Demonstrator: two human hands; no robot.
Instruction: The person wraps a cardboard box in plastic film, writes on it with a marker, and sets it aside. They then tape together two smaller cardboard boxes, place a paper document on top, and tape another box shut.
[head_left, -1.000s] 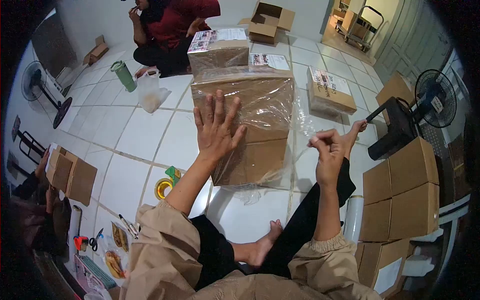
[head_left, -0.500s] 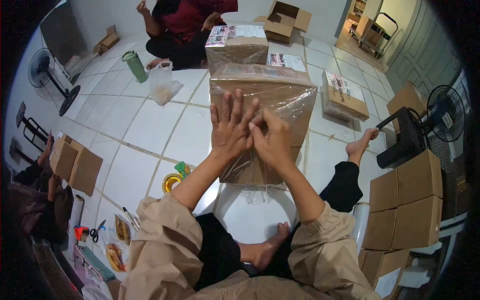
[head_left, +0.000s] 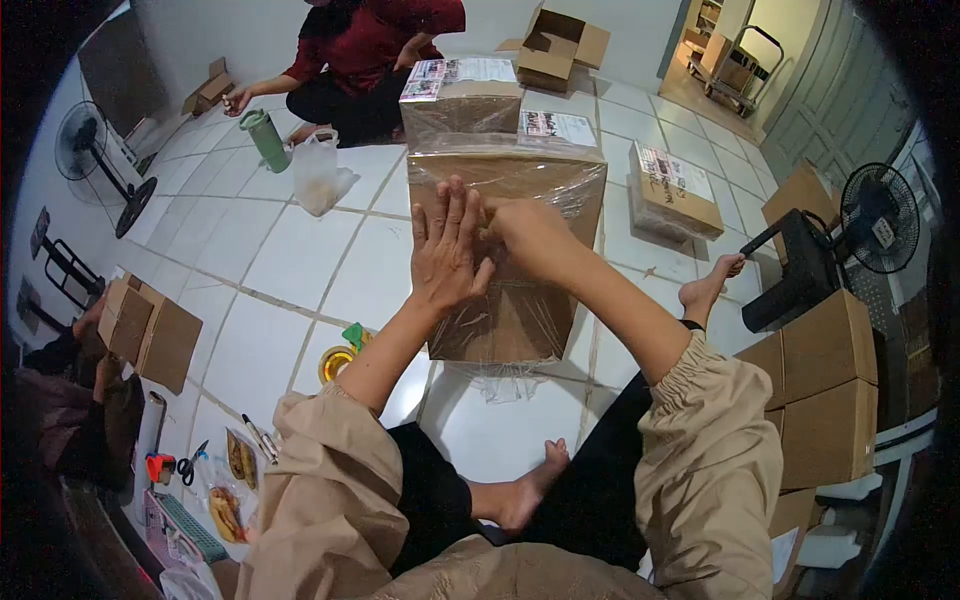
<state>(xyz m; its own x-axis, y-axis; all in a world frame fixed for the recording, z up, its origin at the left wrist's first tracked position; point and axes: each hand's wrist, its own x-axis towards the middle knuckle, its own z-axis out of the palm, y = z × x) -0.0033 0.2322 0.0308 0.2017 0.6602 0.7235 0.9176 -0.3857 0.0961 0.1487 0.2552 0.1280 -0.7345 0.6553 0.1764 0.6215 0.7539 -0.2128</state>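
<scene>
A large cardboard box wrapped in clear plastic film stands on the tiled floor before me. My left hand lies flat against its near face, fingers pointing up. Beside it, my right hand is closed, its fingertips at the film near the left fingers; what it pinches is hidden. Loose film hangs at the bottom edge of the box. Behind stands another wrapped box with a printed label on top.
A person sits beyond the boxes, another at far left holding a carton. Green bottle, plastic bag, tape roll, scissors, a flat labelled parcel, fans and stacked cartons stand around.
My right hand has turned, its forearm and elbow swinging outward to the right. The fingers of my left hand have drawn closer together. The seated person's arm has lowered toward the floor.
</scene>
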